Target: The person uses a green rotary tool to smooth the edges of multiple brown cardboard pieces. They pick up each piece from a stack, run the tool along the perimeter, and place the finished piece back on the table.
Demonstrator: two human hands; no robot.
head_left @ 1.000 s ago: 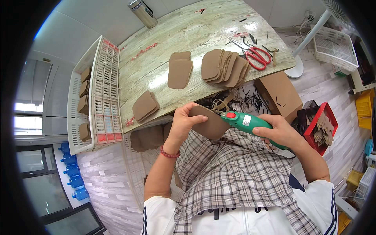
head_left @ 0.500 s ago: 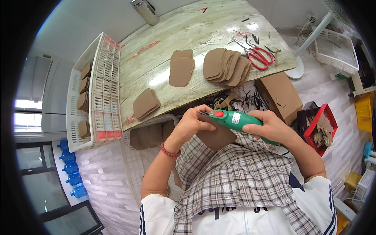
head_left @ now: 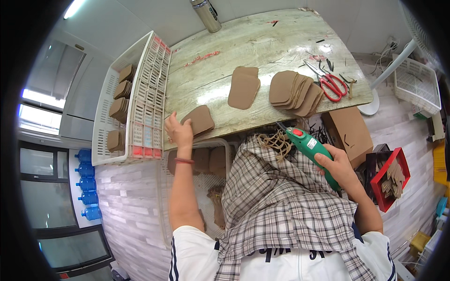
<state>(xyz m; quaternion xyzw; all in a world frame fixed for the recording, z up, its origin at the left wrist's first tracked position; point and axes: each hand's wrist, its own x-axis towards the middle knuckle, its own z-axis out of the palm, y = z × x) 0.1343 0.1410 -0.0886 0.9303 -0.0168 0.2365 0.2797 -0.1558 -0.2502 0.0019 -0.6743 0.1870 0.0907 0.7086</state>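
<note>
My right hand (head_left: 336,165) is wrapped round green electric scissors (head_left: 309,144) with a red button; their narrow metal tip points up and left, just off the table's front edge. My left hand (head_left: 179,130) reaches to the table's left front corner. Its fingers are apart, and the thumb touches or nearly touches the left edge of a small stack of brown rounded pads (head_left: 199,119). A pair of overlapping pads (head_left: 243,89) lies in the table's middle. To their right is a larger fanned stack of pads (head_left: 293,91), beside red-handled scissors (head_left: 332,85).
A white plastic basket (head_left: 133,150) with pad stacks stands left of the table (head_left: 206,75). Below the front edge is another basket (head_left: 229,152) with pads. A flask (head_left: 206,16) stands at the back. Right are a cardboard box (head_left: 351,136), a red-rimmed bin (head_left: 407,175) and a fan pole (head_left: 396,61).
My left hand has carried a brown pad from beside the electric scissors to the left stack, where it now lies on top. The electric scissors have swung slightly right, away from that pad.
</note>
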